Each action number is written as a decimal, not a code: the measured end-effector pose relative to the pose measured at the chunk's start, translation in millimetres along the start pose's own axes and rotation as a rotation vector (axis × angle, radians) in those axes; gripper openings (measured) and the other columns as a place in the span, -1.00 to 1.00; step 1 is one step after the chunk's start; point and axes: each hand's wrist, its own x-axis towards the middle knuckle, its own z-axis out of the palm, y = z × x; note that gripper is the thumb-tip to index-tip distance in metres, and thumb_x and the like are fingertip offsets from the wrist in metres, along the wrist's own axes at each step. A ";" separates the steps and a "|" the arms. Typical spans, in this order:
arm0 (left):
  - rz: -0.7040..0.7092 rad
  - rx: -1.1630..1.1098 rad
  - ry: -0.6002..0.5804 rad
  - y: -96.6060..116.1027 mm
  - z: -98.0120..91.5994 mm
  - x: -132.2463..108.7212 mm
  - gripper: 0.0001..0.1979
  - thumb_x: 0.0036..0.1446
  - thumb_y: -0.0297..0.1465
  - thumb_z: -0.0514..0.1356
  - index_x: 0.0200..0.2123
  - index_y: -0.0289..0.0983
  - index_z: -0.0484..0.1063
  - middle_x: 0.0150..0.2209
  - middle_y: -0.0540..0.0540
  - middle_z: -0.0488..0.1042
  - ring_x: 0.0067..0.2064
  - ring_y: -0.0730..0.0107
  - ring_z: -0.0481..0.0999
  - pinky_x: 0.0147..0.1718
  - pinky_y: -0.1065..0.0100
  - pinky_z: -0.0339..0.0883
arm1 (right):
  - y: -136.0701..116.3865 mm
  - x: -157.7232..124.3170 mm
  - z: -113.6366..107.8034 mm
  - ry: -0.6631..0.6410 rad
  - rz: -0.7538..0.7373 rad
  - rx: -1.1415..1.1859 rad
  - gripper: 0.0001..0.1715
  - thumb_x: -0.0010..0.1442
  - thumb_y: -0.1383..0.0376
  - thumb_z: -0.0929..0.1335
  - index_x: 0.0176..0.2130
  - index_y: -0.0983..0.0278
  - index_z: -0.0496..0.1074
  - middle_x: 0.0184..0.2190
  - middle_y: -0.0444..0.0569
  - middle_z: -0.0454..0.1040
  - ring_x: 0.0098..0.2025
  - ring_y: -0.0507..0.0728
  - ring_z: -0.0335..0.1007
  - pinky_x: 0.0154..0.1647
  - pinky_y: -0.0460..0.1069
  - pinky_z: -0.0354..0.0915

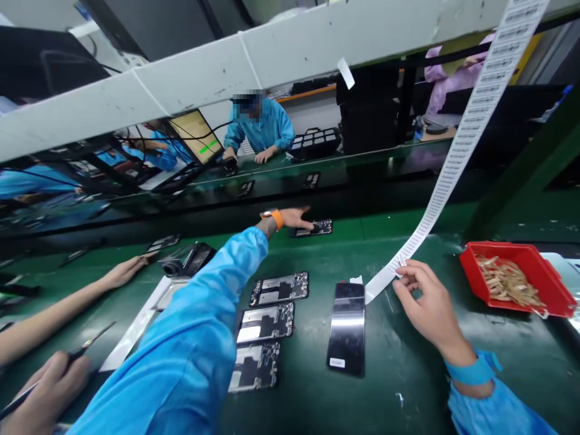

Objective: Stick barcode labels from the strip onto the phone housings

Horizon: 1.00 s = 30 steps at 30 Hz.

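Bright-blue fabric sleeve (194, 338), closest to the camera, runs diagonally up to the left hand (292, 217), which wears an orange band at the wrist. Its thumb and fingers are spread at a dark phone chassis with exposed circuitry (324, 226) on the dark green work surface (312, 386); whether they touch it, I cannot tell. Three similar open phone chassis (267, 322) lie in a column beside the sleeve. To their right rests a glossy black phone (347, 329) bearing a small white label near its bottom edge. Just beside its upper right edge, the right hand (426, 302) pinches a long white strip of barcode labels (457, 157) between thumb and fingers. Farther right sits a red plastic tray (555, 302) of tan, curled pieces (507, 281).
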 end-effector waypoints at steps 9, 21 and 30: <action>0.005 0.070 0.087 38.2 26.9 -3.7 -0.21 0.04 -0.17 0.38 0.25 -0.45 0.29 0.28 -0.40 0.32 0.29 -0.06 0.34 0.24 0.08 0.20 | 12.3 3.8 7.3 -0.017 0.052 0.024 -0.85 0.22 0.25 0.36 -0.20 0.25 0.46 -0.04 0.11 0.46 -0.38 0.08 0.48 -0.36 0.05 0.49; -0.060 -0.692 0.305 218.0 71.4 -202.4 -0.29 -0.10 0.01 0.40 -0.02 -0.24 0.21 -0.19 -0.09 0.50 -0.23 0.16 0.52 -0.23 0.18 0.36 | -21.9 -18.1 21.0 -0.177 0.158 0.371 -0.66 0.24 0.20 0.40 0.01 0.19 0.38 -0.07 0.03 0.49 -0.20 0.12 0.51 -0.19 0.04 0.49; -0.256 -1.581 0.312 241.6 126.8 -209.5 -0.37 -0.15 -0.18 0.47 -0.07 -0.24 0.29 -0.10 -0.15 0.53 -0.05 0.12 0.53 -0.05 0.14 0.37 | -34.9 -27.2 35.6 -0.208 0.175 0.296 -0.74 0.29 0.09 0.35 -0.20 0.22 0.46 0.02 0.12 0.48 0.05 0.23 0.47 0.05 0.16 0.44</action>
